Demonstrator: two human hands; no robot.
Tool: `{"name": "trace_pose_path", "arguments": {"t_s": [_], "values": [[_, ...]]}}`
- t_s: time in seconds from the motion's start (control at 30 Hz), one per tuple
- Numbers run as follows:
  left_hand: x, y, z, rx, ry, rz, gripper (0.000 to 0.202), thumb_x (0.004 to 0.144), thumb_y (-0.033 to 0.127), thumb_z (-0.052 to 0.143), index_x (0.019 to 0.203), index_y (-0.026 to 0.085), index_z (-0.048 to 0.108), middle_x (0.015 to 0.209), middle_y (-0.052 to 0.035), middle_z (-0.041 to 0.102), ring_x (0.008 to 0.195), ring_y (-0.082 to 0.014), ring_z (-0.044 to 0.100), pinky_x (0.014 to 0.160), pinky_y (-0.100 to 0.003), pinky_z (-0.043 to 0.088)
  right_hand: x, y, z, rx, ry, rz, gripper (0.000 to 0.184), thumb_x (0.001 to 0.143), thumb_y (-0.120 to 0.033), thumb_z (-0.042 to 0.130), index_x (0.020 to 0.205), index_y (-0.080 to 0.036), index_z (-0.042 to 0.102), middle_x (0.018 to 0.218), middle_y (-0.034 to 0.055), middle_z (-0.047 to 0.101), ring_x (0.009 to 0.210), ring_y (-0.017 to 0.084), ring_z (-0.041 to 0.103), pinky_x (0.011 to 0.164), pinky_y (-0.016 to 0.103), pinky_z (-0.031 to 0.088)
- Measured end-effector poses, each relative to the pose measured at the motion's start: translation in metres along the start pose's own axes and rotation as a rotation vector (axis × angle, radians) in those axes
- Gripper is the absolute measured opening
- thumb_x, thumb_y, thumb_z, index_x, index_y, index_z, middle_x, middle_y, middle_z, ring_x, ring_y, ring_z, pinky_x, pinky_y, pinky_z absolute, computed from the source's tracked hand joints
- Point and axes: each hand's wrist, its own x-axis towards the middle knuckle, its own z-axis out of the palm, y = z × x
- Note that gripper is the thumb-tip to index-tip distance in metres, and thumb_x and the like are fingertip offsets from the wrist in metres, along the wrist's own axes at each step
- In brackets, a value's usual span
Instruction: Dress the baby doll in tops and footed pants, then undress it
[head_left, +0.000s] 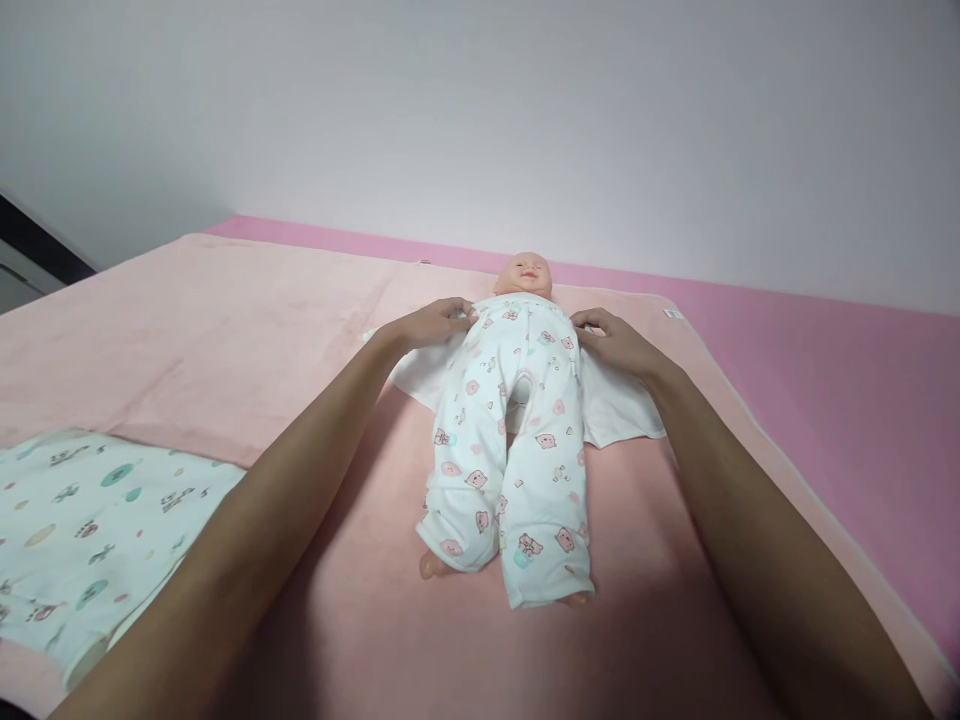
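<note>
A baby doll (525,275) lies on its back, its head away from me. White baby trousers (544,440) with pink animal prints cover it from the chest down to the feet; its toes stick out at the cuffs. My left hand (437,323) has its fingers closed at the left edge of the waistband. At the opposite edge, my right hand (619,342) pinches the cloth with bent fingers; the fingertips are partly hidden. A plain white garment (619,405) is spread out beneath the doll on both sides.
A printed white cloth (112,520) with green and yellow shapes lies at the left. Everything rests on a pale pink blanket (247,330) over a brighter pink surface (817,400). A white wall (480,130) stands behind.
</note>
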Motion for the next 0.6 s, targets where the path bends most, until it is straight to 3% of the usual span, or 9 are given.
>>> {"name": "trace_pose_path", "arguments": {"t_s": [0.17, 0.3, 0.4, 0.5, 0.6], "values": [[-0.002, -0.002, -0.009, 0.260, -0.139, 0.106, 0.043, 0.079, 0.050, 0.068, 0.117, 0.030, 0.072, 0.157, -0.0038, 0.055, 0.141, -0.0342, 0.050, 0.112, -0.041, 0.046, -0.002, 0.004, -0.008, -0.080, -0.093, 0.014, 0.032, 0.089, -0.058, 0.075, 0.110, -0.034, 0.077, 0.148, 0.0044, 0.060, 0.135, 0.034, 0.057, 0.118, 0.051, 0.046], [-0.002, -0.009, -0.002, 0.379, -0.070, 0.129, 0.067, 0.067, 0.047, 0.075, 0.132, 0.032, 0.068, 0.154, -0.0080, 0.060, 0.153, -0.0411, 0.034, 0.122, -0.054, 0.035, -0.010, 0.004, -0.010, -0.086, -0.154, 0.039, 0.051, 0.079, -0.052, 0.087, 0.124, -0.038, 0.069, 0.151, 0.0045, 0.054, 0.135, 0.036, 0.055, 0.115, 0.056, 0.049], [-0.001, -0.011, 0.006, 0.358, -0.004, 0.135, 0.075, 0.070, 0.047, 0.072, 0.141, 0.027, 0.061, 0.138, -0.0104, 0.071, 0.149, -0.0399, 0.040, 0.124, -0.056, 0.031, -0.010, 0.003, 0.000, -0.139, -0.104, -0.047, 0.048, 0.075, -0.045, 0.088, 0.119, -0.034, 0.072, 0.147, 0.0077, 0.054, 0.137, 0.040, 0.050, 0.118, 0.063, 0.045], [-0.002, -0.008, 0.007, 0.293, 0.033, 0.108, 0.075, 0.070, 0.044, 0.074, 0.140, 0.024, 0.062, 0.138, -0.0111, 0.071, 0.140, -0.0382, 0.052, 0.118, -0.050, 0.041, -0.008, 0.002, 0.011, -0.176, -0.010, -0.109, 0.034, 0.073, -0.041, 0.085, 0.104, -0.031, 0.077, 0.139, 0.0108, 0.056, 0.136, 0.042, 0.047, 0.120, 0.065, 0.040], [-0.005, -0.004, 0.005, 0.208, 0.041, 0.105, 0.066, 0.070, 0.043, 0.076, 0.133, 0.024, 0.069, 0.140, -0.0107, 0.070, 0.130, -0.0366, 0.062, 0.108, -0.044, 0.050, -0.007, 0.000, 0.015, -0.143, 0.023, -0.113, 0.023, 0.074, -0.039, 0.082, 0.094, -0.028, 0.077, 0.136, 0.0108, 0.057, 0.131, 0.038, 0.051, 0.118, 0.060, 0.043]]}}
